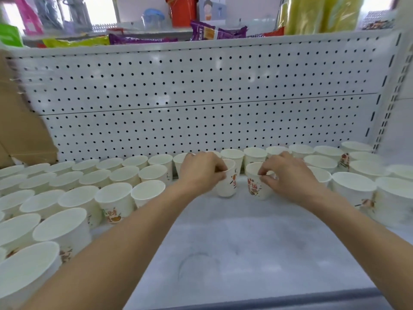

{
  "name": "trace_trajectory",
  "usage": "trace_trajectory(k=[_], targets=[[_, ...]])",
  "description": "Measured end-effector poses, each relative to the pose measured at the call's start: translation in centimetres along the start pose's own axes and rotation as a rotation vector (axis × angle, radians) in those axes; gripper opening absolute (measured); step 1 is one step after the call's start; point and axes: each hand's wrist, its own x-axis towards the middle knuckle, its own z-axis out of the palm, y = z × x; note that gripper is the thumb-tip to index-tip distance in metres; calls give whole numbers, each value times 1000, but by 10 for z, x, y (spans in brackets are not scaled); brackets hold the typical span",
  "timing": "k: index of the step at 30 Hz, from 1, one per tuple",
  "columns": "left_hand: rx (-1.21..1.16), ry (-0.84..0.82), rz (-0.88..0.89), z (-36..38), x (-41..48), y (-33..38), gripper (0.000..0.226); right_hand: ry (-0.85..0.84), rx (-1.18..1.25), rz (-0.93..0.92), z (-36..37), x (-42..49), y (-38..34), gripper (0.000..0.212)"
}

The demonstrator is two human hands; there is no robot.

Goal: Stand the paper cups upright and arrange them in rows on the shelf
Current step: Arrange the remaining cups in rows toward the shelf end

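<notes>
Left hand [201,170] pinches one upright paper cup [228,183]; right hand [288,173] pinches another [257,182], near the shelf [234,242] back edge.

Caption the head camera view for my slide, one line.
Left hand holds the left cup, right hand the right cup, in the gap between cup rows on the shelf.

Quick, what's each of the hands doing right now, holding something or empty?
Left hand: grips the rim of a paper cup.
Right hand: pinches the rim of a second paper cup.
</notes>
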Motion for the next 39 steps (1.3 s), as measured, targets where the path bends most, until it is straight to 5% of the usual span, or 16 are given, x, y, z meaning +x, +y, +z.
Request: trace_trajectory(k=[7,17,23,29,39], targets=[[-108,-17,44,-30,-85,-5,18,-35,322,-254,-11,-43,-32,7],[-108,-102,92,-63,-151,-20,20,-79,550,-249,-15,-87,-65,7],[-279,-100,-27,-51,-158,-3,87,-71,615,-106,-7,-90,-71,67],[-193,-10,-79,-44,-153,-8,64,-55,629,-79,0,-89,-83,70],[129,-316,-50,-112,-166,-75,65,-101,711,-208,19,-73,-156,64]])
